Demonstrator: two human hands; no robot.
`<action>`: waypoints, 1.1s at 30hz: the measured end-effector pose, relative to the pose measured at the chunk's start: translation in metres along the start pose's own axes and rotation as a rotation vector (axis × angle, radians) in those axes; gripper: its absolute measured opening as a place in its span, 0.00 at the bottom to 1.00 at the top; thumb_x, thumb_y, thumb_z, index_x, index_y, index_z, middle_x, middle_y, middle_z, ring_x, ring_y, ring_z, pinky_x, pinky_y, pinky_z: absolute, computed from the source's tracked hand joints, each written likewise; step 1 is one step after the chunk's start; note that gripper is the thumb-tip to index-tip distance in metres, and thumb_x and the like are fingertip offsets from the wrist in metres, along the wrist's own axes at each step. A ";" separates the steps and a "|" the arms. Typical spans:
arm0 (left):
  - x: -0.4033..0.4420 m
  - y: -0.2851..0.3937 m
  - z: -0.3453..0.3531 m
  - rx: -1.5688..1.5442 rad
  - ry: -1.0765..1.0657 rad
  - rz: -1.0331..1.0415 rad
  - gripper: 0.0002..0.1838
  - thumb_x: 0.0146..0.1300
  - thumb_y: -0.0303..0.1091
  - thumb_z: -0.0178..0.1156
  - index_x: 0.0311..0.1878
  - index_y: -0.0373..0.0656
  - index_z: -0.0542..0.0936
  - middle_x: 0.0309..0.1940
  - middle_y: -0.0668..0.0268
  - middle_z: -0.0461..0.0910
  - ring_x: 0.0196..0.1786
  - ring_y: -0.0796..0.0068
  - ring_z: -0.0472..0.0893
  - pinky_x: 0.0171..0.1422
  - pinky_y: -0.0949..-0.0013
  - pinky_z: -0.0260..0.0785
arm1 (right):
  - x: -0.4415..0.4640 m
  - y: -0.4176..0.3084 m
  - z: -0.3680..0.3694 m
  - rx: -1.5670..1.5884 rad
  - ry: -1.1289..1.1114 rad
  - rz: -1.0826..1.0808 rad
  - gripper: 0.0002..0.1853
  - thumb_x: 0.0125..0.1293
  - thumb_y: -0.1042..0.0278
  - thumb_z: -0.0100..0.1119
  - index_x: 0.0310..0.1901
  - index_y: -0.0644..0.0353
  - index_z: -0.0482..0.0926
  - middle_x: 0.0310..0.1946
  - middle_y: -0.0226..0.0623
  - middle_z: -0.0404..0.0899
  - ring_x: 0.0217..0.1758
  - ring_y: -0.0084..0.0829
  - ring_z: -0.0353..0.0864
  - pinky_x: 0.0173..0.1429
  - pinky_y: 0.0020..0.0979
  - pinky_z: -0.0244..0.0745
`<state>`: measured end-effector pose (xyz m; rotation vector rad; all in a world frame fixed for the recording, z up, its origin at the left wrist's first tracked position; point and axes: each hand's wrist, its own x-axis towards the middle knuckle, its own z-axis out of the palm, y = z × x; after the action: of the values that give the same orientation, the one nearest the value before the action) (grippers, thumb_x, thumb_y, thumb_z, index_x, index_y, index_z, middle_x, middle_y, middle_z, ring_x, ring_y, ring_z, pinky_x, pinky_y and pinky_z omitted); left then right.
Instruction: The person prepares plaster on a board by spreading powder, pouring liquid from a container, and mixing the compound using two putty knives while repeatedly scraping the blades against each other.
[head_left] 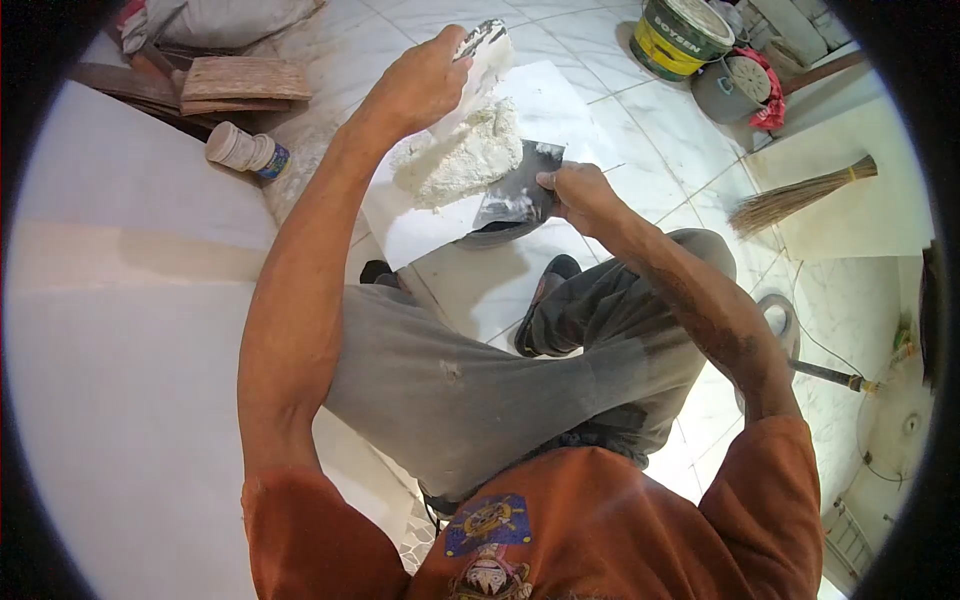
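Note:
My left hand (425, 85) is closed around a flat tool coated in white putty (488, 55), with dark patches along its edge. Just below it, a thick, crumbly mound of white putty (465, 160) lies on a white board (415, 225). My right hand (585, 198) pinches the edge of a dark grey flat scraper (520, 190) smeared with white, which touches the right side of the mound. Under the scraper shows the curved side of a dark round container (500, 236); the rest of it is hidden.
A paint bucket (680, 40) and a grey pot (732, 90) stand at the back right. A stick broom (805, 195) leans against a pale panel. Small tubs (245, 150) and wood pieces (245, 82) are at left. The floor (640, 140) is white tile.

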<state>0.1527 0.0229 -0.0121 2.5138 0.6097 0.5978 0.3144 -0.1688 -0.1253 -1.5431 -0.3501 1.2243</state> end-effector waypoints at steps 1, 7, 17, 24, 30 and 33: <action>-0.002 -0.001 -0.002 -0.008 -0.013 -0.011 0.17 0.72 0.39 0.50 0.55 0.38 0.68 0.35 0.40 0.79 0.42 0.38 0.78 0.48 0.48 0.68 | -0.004 -0.009 0.011 -0.002 0.000 -0.025 0.10 0.62 0.78 0.56 0.42 0.76 0.78 0.39 0.45 0.80 0.38 0.38 0.83 0.45 0.42 0.85; -0.022 0.011 0.013 -0.009 -0.098 0.095 0.15 0.71 0.38 0.49 0.52 0.36 0.68 0.37 0.40 0.78 0.44 0.38 0.78 0.50 0.49 0.68 | -0.009 -0.040 0.022 -0.079 -0.084 -0.135 0.13 0.66 0.75 0.53 0.46 0.79 0.76 0.41 0.47 0.81 0.40 0.39 0.85 0.48 0.40 0.86; -0.034 0.028 0.052 0.158 -0.026 -0.017 0.18 0.60 0.27 0.52 0.52 0.30 0.67 0.48 0.35 0.76 0.48 0.34 0.80 0.55 0.44 0.73 | -0.020 -0.067 0.029 -0.163 -0.114 -0.191 0.14 0.64 0.74 0.56 0.46 0.79 0.78 0.39 0.50 0.82 0.39 0.39 0.86 0.44 0.37 0.87; -0.029 0.009 0.020 0.112 0.036 -0.322 0.19 0.63 0.28 0.47 0.54 0.26 0.66 0.47 0.32 0.77 0.51 0.36 0.79 0.59 0.45 0.70 | 0.053 -0.101 -0.059 -0.552 0.024 -0.222 0.11 0.58 0.73 0.60 0.37 0.75 0.81 0.32 0.44 0.83 0.33 0.35 0.85 0.38 0.41 0.85; -0.028 -0.005 0.009 0.019 0.133 -0.435 0.21 0.65 0.33 0.49 0.54 0.24 0.65 0.43 0.32 0.79 0.49 0.35 0.80 0.58 0.47 0.70 | 0.128 -0.094 -0.083 -1.296 -0.278 -0.680 0.08 0.55 0.75 0.61 0.37 0.66 0.82 0.36 0.48 0.84 0.38 0.45 0.85 0.44 0.41 0.81; -0.025 -0.009 0.008 -0.009 0.171 -0.441 0.22 0.65 0.34 0.50 0.53 0.23 0.65 0.43 0.32 0.79 0.49 0.35 0.80 0.57 0.47 0.70 | 0.097 -0.103 -0.023 -1.355 -0.160 -0.658 0.08 0.56 0.73 0.59 0.38 0.61 0.82 0.37 0.48 0.83 0.43 0.49 0.84 0.46 0.44 0.80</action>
<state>0.1338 0.0137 -0.0308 2.2268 1.1786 0.6437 0.4127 -0.0706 -0.0899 -2.0909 -1.9002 0.4918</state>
